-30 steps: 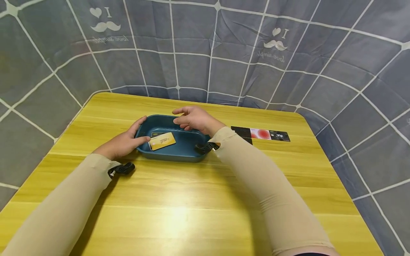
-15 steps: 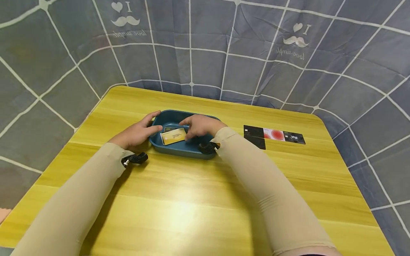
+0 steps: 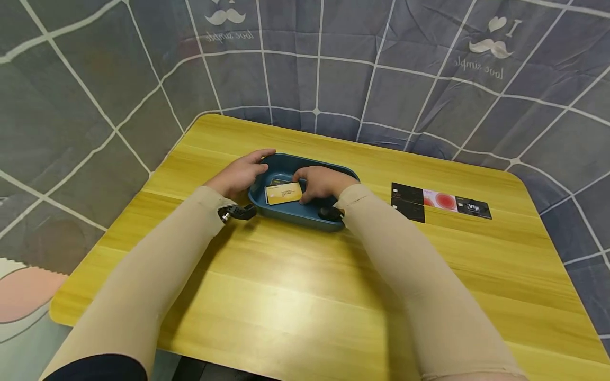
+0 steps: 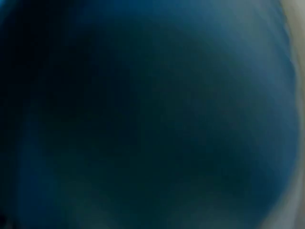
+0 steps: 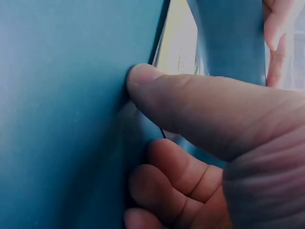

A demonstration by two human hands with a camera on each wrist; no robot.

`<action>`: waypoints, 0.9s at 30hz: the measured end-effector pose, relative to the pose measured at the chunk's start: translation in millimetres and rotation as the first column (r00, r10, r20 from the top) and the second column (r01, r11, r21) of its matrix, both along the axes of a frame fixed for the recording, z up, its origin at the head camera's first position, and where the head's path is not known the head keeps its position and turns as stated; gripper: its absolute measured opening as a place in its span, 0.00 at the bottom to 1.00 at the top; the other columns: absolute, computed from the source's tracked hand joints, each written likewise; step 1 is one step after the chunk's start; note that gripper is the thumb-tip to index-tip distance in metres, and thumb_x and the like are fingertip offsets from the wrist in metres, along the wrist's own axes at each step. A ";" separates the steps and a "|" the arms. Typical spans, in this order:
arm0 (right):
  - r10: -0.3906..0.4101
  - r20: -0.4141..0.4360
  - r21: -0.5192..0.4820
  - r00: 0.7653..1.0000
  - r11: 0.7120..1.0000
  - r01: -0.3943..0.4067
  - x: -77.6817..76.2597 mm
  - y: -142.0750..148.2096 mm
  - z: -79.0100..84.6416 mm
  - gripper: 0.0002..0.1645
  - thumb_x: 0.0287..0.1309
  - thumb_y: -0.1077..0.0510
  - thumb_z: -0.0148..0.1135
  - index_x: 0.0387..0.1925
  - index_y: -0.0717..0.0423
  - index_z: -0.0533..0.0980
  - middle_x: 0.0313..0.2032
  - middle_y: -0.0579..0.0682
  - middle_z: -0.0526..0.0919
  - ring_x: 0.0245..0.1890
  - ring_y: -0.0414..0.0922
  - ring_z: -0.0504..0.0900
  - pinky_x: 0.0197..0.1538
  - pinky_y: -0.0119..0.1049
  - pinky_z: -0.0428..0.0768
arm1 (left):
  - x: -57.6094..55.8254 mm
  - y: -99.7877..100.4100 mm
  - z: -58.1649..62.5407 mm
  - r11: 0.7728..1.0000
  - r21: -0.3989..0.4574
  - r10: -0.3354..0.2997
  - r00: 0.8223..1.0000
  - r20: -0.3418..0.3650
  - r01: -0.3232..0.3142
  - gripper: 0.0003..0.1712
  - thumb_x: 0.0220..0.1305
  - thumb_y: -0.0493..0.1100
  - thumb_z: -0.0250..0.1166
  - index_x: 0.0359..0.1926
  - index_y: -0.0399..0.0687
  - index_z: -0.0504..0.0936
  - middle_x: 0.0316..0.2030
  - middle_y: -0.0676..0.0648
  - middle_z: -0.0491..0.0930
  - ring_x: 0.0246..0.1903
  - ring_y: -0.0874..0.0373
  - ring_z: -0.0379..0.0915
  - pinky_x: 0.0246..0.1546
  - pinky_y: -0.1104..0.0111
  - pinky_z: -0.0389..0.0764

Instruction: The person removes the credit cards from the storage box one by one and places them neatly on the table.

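A blue plastic bin [image 3: 305, 216] stands on the table, with a yellow card [image 3: 284, 193] lying on a dark card [image 3: 276, 182] inside it. My left hand [image 3: 238, 172] holds the bin's left end, thumb at the rim and fingers along the outer wall. Inside the bin, my right hand [image 3: 320, 182] pinches the right end of the yellow card between thumb and curled fingers. Up close in the right wrist view, the thumb lies over the edge of the yellow card [image 5: 178, 43]; the fingertips are partly hidden. Only dark blue blur fills the left wrist view.
Right of the bin, two black cards [image 3: 407, 202], a pink-and-red card [image 3: 440, 200] and a black Vip card [image 3: 473, 207] lie side by side on the wooden table [image 3: 295, 286]. A grey curtain [image 3: 343, 90] with white lines hangs behind the table's far edge.
My right hand has lowered into the bin and moved left onto the yellow card's right end. My left hand stays at the bin's left end. The head view has shifted left.
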State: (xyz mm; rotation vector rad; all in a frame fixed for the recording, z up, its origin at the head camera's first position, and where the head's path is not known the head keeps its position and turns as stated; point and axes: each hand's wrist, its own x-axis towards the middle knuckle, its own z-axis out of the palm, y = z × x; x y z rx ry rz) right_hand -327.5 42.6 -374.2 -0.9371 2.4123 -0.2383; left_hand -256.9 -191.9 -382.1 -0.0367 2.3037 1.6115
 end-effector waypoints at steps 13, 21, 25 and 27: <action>0.025 -0.004 -0.019 1.000 1.000 -0.025 -2.4 2.7 1.2 0.38 0.66 0.51 0.72 0.74 0.51 0.72 0.53 0.53 0.85 0.48 0.49 0.83 0.59 0.45 0.82 | -5.6 -0.2 -2.3 0.999 -0.032 -0.008 1.000 -0.027 0.007 0.30 0.87 0.48 0.43 0.84 0.67 0.56 0.83 0.45 0.53 0.19 0.58 0.65 0.35 0.65 0.81; 0.052 -0.009 -0.032 0.999 0.998 -0.053 -10.1 3.7 3.3 0.36 0.67 0.52 0.69 0.74 0.55 0.72 0.53 0.54 0.86 0.46 0.48 0.83 0.58 0.44 0.83 | -9.9 -8.6 -4.0 0.994 -0.073 -0.086 0.996 -0.039 0.083 0.33 0.86 0.52 0.45 0.85 0.68 0.50 0.86 0.49 0.43 0.85 0.45 0.40 0.82 0.44 0.53; 0.058 -0.015 -0.054 0.998 0.997 -0.059 -16.5 1.7 4.8 0.35 0.67 0.54 0.68 0.73 0.56 0.73 0.51 0.54 0.87 0.44 0.48 0.82 0.56 0.43 0.83 | -12.6 -16.4 -4.7 0.989 -0.076 -0.128 0.991 -0.050 0.124 0.34 0.86 0.55 0.46 0.85 0.72 0.47 0.86 0.52 0.40 0.85 0.46 0.34 0.83 0.43 0.48; 0.051 -0.007 -0.065 0.999 0.997 -0.052 -19.1 -0.1 6.4 0.35 0.67 0.55 0.67 0.73 0.56 0.73 0.51 0.54 0.87 0.44 0.48 0.82 0.55 0.43 0.83 | -14.7 -19.3 -4.2 0.988 -0.074 -0.142 0.989 -0.050 0.138 0.36 0.85 0.55 0.47 0.85 0.73 0.45 0.86 0.52 0.39 0.85 0.46 0.34 0.83 0.44 0.47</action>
